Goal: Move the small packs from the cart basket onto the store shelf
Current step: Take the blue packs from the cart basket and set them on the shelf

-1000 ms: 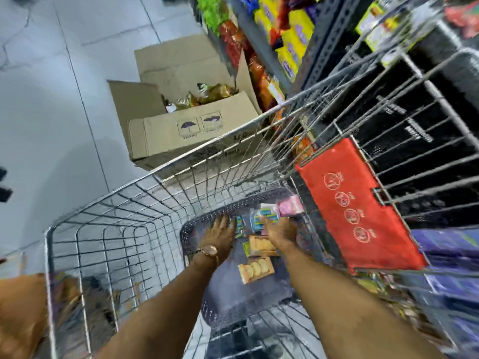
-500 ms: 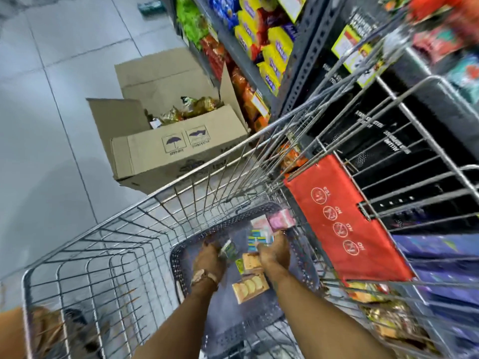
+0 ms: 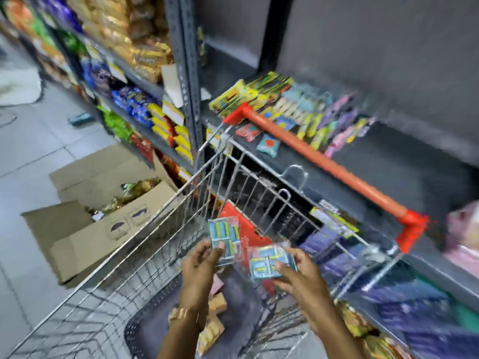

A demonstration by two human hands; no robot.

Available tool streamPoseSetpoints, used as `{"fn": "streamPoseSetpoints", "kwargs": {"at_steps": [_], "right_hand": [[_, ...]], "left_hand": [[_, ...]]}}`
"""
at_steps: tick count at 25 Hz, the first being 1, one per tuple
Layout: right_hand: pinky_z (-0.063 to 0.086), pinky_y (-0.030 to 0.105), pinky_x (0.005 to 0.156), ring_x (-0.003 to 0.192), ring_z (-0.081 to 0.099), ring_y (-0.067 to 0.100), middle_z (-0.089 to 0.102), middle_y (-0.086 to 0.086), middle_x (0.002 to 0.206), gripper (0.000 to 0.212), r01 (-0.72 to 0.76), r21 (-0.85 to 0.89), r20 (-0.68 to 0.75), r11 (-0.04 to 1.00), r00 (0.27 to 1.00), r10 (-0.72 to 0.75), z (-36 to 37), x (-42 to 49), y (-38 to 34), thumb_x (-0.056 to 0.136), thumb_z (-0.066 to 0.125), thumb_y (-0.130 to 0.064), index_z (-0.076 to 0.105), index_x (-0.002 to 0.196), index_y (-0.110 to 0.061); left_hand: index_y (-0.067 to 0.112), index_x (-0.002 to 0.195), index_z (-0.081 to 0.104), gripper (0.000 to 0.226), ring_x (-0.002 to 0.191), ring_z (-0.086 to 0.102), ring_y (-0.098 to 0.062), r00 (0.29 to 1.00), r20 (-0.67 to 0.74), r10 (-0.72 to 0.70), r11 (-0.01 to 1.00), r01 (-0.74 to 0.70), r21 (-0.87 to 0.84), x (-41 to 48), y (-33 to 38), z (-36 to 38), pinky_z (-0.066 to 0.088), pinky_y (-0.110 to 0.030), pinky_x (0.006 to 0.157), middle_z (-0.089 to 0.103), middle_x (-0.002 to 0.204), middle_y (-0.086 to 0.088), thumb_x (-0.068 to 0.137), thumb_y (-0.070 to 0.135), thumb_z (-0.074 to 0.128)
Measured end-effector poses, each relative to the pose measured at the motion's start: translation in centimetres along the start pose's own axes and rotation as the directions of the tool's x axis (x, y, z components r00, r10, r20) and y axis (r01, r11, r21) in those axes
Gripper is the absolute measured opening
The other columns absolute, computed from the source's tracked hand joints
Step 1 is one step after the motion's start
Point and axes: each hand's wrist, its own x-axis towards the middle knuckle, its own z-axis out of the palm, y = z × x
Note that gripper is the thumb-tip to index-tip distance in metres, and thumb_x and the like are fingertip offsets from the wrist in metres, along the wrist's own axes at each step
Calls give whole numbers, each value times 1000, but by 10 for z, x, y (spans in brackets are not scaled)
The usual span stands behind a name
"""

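My left hand (image 3: 201, 265) holds a small blue-and-white pack (image 3: 225, 238) upright above the wire cart (image 3: 166, 224). My right hand (image 3: 298, 270) grips a second blue pack (image 3: 269, 261), tilted flat, just to the right of the first. Below both hands a dark plastic basket (image 3: 145, 330) sits in the cart with orange biscuit packs (image 3: 211, 330) and a pink pack left in it. The dark store shelf (image 3: 293, 154) lies beyond the cart's orange handle (image 3: 324, 161) and carries rows of small colourful packs (image 3: 298, 104).
An open cardboard box (image 3: 98, 229) of wrapped goods stands on the tiled floor left of the cart. Stocked snack shelves (image 3: 129, 81) run along the aisle at upper left. A red child-seat flap (image 3: 243, 229) hangs inside the cart. Lower shelves hold purple packs (image 3: 404, 314).
Both hands have risen out of the basket, each with a blue pack. The view has swung up from the cart floor toward the shelf.
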Motion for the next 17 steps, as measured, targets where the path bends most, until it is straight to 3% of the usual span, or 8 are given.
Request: {"fn": "streamPoseSetpoints", "kwargs": {"at_steps": [2, 4, 6, 9, 12, 14, 17], "right_hand": [[56, 16, 53, 67, 67, 16, 65, 10, 91, 18, 107, 51, -70, 993, 992, -104, -37, -26, -41, 91, 50, 4, 55, 97, -12], [56, 15, 52, 61, 68, 8, 67, 9, 89, 20, 253, 55, -173, 966, 955, -240, -78, -47, -74, 91, 51, 1, 58, 90, -18], [55, 14, 54, 63, 67, 2, 69, 6, 88, 22, 374, 45, -267, 926, 898, -350, -114, -65, -99, 90, 52, 1, 60, 88, -19], [56, 14, 60, 69, 68, -1, 72, -5, 84, 21, 511, 55, -416, 858, 793, -446, -183, -97, -128, 90, 53, 1, 62, 90, -18], [55, 17, 63, 73, 65, 6, 69, 1, 87, 16, 574, 37, -518, 818, 711, -475, -254, -129, -137, 90, 54, -2, 61, 99, -13], [52, 16, 61, 72, 62, 10, 65, 4, 84, 15, 569, 26, -604, 822, 664, -441, -295, -144, -135, 90, 55, -3, 60, 92, -17], [53, 14, 51, 56, 61, 9, 58, 3, 74, 23, 512, -13, -740, 859, 573, -353, -365, -162, -126, 89, 56, -1, 53, 78, -21]], "left_hand": [[4, 90, 70, 9, 79, 64, -24, 988, 137, 76, 997, -74, -14, -17, 35, 47, 53, -27, 63, 72, 85, -15, 87, 4, 61], [13, 86, 69, 12, 70, 65, -18, 964, 235, 125, 992, -124, -21, -30, 57, 98, 52, -23, 60, 75, 73, -1, 85, 2, 64], [13, 94, 65, 18, 66, 68, -11, 934, 326, 145, 989, -138, -44, -40, 73, 147, 55, -22, 58, 77, 72, 5, 80, 3, 69], [11, 101, 61, 30, 70, 71, -11, 851, 494, 176, 984, -162, -73, -65, 82, 227, 59, -31, 68, 78, 73, 5, 75, -1, 69], [11, 101, 56, 35, 60, 70, -2, 763, 625, 164, 978, -207, -4, -96, 78, 303, 60, -23, 61, 75, 67, 4, 80, -16, 62], [9, 107, 53, 39, 61, 69, -7, 716, 689, 113, 976, -209, 57, -114, 70, 344, 59, -26, 61, 70, 76, -3, 79, -16, 62], [15, 97, 53, 39, 56, 66, -4, 646, 763, -7, 963, -202, 179, -146, 50, 406, 57, -25, 55, 68, 72, 1, 78, -16, 64]]}}
